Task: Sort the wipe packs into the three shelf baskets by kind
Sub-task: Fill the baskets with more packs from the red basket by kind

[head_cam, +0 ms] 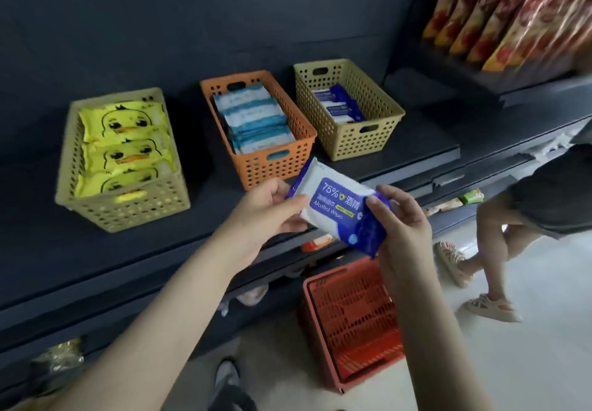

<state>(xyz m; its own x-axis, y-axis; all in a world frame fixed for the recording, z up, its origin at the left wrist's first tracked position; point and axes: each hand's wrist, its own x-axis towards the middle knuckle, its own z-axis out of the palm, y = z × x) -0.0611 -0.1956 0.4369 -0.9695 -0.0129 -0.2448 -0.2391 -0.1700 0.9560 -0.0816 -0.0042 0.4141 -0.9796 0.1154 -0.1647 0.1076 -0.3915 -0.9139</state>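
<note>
A blue and white alcohol wipe pack [336,200] is held in both hands in front of the shelf edge. My left hand [267,210] grips its left end and my right hand [400,218] grips its right end. On the dark shelf stand three baskets. The pale yellow-green basket [128,215] on the left holds yellow duck packs [123,122]. The orange basket [278,167] in the middle holds light blue and white packs [253,119]. The tan basket [374,141] on the right holds blue and white alcohol packs [339,104].
A red shopping basket [355,324] sits on the floor below my hands. Another person's legs and sandals [493,306] are at the right. Red and yellow snack bags [499,13] hang on the upper right shelf. Lower shelves hold a few packets.
</note>
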